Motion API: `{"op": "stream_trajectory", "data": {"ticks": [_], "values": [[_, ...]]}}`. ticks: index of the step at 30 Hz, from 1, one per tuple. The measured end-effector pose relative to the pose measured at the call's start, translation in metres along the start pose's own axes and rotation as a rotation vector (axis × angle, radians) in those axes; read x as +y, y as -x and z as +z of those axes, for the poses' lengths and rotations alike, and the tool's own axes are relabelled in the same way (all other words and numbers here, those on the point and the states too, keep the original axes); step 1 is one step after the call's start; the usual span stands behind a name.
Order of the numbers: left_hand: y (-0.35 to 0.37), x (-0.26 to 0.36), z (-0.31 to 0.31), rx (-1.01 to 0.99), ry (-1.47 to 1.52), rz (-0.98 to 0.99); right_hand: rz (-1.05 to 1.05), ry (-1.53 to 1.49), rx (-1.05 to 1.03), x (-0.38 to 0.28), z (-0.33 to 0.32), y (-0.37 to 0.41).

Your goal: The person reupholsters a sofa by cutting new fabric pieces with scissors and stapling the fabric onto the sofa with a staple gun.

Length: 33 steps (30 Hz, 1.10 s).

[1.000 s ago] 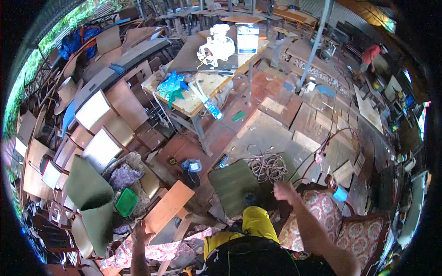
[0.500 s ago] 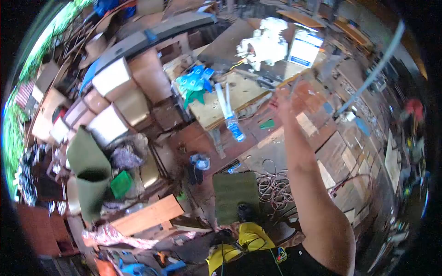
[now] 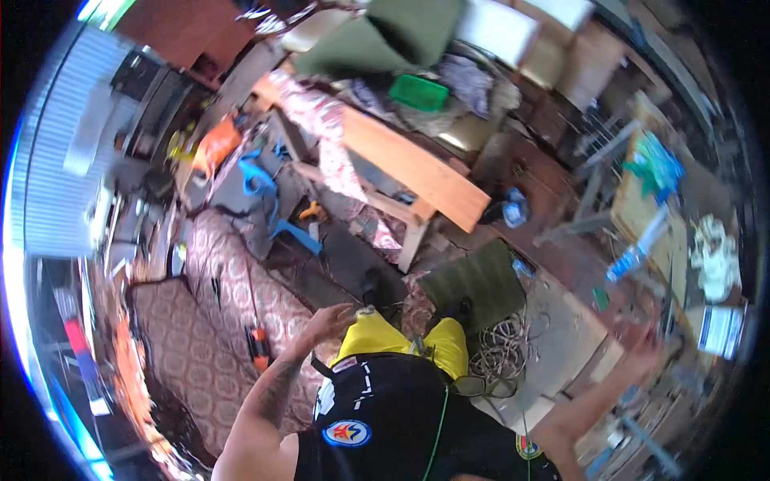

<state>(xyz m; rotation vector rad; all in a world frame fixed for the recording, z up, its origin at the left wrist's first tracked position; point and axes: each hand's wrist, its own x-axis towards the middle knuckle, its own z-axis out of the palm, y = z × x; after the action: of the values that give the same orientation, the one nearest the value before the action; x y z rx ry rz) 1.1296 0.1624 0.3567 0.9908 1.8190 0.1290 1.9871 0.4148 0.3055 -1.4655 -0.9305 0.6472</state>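
My left hand (image 3: 330,322) hangs beside the yellow shorts (image 3: 373,333), above the patterned fabric (image 3: 241,280); no object shows in it, but blur hides how its fingers are set. At the right, my right hand (image 3: 644,353) reaches out near the white and blue box (image 3: 720,331) and the worktable (image 3: 622,212); its fingers are smeared by motion. An orange and black tool (image 3: 258,348) lies on the fabric, left of my left hand.
An orange-brown wooden bench (image 3: 417,172) stands ahead, with a green basket (image 3: 419,93) behind it. Coiled cable (image 3: 501,349) lies on the floor by a dark green mat (image 3: 473,284). A plastic bottle (image 3: 626,263) rests at the worktable's edge.
The view has swung to the left, so the worktable now appears at the far right. My left hand and the patterned fabric have come into view. My right arm shows lower at the right.
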Motion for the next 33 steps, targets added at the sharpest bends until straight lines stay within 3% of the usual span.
{"op": "stream_trajectory", "data": {"ticks": [1,4,6,8,10,11,13,14,16,18,20,22,23,24,26,27,28,29,32,33], "values": [[-0.002,0.009,0.004,0.013,0.081,0.034,0.267,-0.693,0.267,-0.079,0.059,0.053],[-0.007,0.020,0.004,-0.021,0.467,0.180,0.198,-0.664,0.034,-0.132,0.115,0.148],[-0.010,0.046,-0.007,-0.140,0.747,0.259,0.316,-0.839,-0.299,-0.165,0.175,0.199],[-0.010,0.078,-0.034,-0.237,0.865,0.403,0.388,-0.594,-0.176,-0.206,0.282,0.251],[-0.017,0.092,-0.058,-0.356,0.935,0.461,0.532,-0.690,-0.407,-0.233,0.389,0.305],[-0.024,0.093,-0.066,-0.358,0.945,0.471,0.563,-0.767,-0.600,-0.236,0.436,0.329],[-0.034,0.088,-0.083,-0.285,1.233,0.535,0.699,-0.636,-0.723,-0.248,0.522,0.390],[-0.034,0.079,-0.101,-0.290,1.235,0.542,0.594,-0.584,-0.825,-0.269,0.563,0.424],[-0.037,0.061,-0.144,-0.125,1.605,0.525,0.557,-0.459,-0.884,-0.287,0.625,0.487],[-0.042,0.020,-0.185,-0.001,1.816,0.443,0.232,-0.095,-1.069,-0.265,0.663,0.528],[-0.052,-0.027,-0.216,0.273,2.072,0.325,0.044,-0.017,-1.209,-0.255,0.699,0.568],[-0.039,-0.067,-0.253,0.347,2.180,0.204,-0.232,-0.184,-1.349,-0.278,0.734,0.596],[-0.042,-0.092,-0.262,0.338,2.158,0.184,-0.483,-0.149,-1.418,-0.282,0.746,0.605],[-0.047,-0.116,-0.266,0.329,2.139,0.164,-0.482,-0.187,-1.511,-0.280,0.756,0.613],[-0.044,-0.141,-0.280,0.275,2.027,0.204,-0.318,-0.179,-1.683,-0.276,0.775,0.621],[-0.045,-0.144,-0.282,0.331,1.930,0.224,0.344,-0.187,-1.738,-0.276,0.780,0.628],[-0.045,-0.147,-0.284,0.385,1.833,0.243,0.555,-0.205,-1.719,-0.278,0.790,0.627],[-0.046,-0.154,-0.287,0.399,1.621,0.284,0.512,-0.190,-1.744,-0.274,0.803,0.631],[-0.060,-0.163,-0.302,0.439,1.385,0.299,0.435,-0.146,-1.884,-0.275,0.841,0.628],[-0.063,-0.160,-0.312,0.409,1.474,0.285,0.563,-0.163,-1.907,-0.272,0.855,0.627]]}}
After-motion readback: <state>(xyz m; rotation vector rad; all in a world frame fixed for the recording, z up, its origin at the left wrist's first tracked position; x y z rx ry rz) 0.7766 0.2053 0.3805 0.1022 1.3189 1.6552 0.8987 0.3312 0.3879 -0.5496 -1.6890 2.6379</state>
